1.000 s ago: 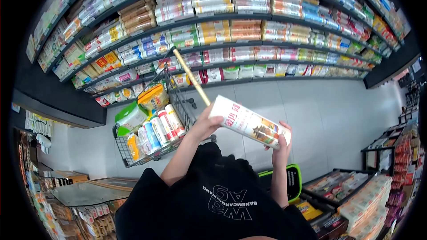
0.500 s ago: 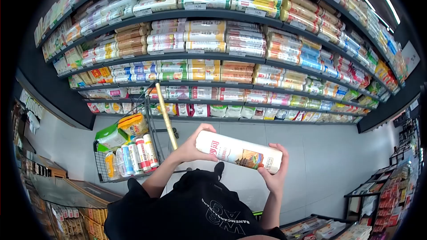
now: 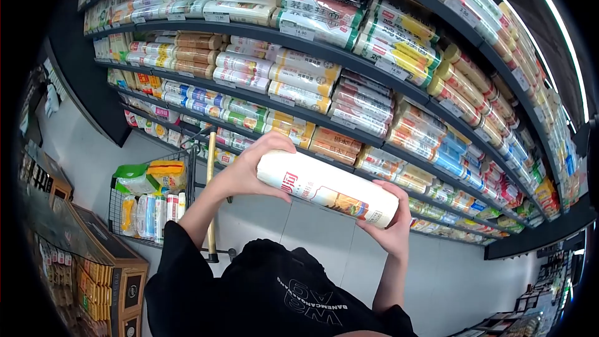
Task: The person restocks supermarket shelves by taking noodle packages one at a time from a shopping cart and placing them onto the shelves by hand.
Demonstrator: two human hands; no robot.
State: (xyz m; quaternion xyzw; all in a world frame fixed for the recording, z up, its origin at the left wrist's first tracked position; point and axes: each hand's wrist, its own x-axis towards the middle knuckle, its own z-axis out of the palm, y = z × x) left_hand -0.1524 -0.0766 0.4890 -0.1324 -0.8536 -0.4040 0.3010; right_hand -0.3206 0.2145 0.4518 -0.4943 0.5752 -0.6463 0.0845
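Note:
A white cylindrical pack of dried noodles, with red lettering and a small picture on its label, is held sideways in front of my chest. My left hand grips its left end, thumb below and fingers over the top. Around the right end curls my right hand, thumb underneath. The pack tilts slightly down to the right. Beyond it, shelves carry rows of similar noodle packs. To my left stands a wire shopping cart with several wrapped packs and bags inside.
The cart's yellowish handle bar is close by my left forearm. A wooden display stand with yellow packets is at lower left. Grey tiled floor shows between me and the shelves.
Both hands have raised the noodle pack, which now looks larger and nearer. The view has turned and tilted, so the shelves slant down to the right and the cart appears farther left.

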